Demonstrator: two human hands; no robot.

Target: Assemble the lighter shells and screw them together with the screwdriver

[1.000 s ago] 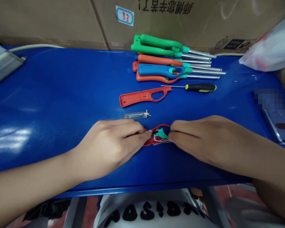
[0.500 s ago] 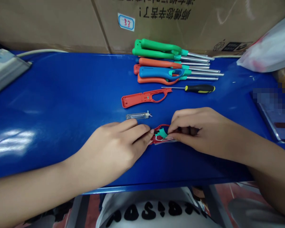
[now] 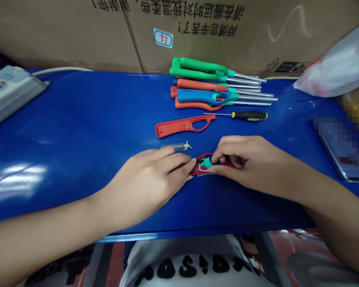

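A red lighter shell half (image 3: 199,169) lies on the blue table (image 3: 77,131), mostly hidden between my hands. My left hand (image 3: 146,185) rests palm down and pins its left end with closed fingertips. My right hand (image 3: 245,163) has its fingers curled and pinches a small teal trigger piece (image 3: 207,163) at the shell's loop. Just behind my left fingertips lies a clear gas cartridge (image 3: 175,146). Further back sits the matching orange-red shell half (image 3: 185,125).
A black and yellow screwdriver (image 3: 242,115) lies behind my right hand. Several assembled long lighters (image 3: 209,85) in green, orange and blue are stacked at the back. Cardboard boxes (image 3: 197,28) line the far edge. A grey device (image 3: 8,93) sits left, a plastic bag (image 3: 338,67) right.
My right hand has curled its fingers and lifted over the teal piece. My left hand kept its hold. The view has shifted slightly downward.
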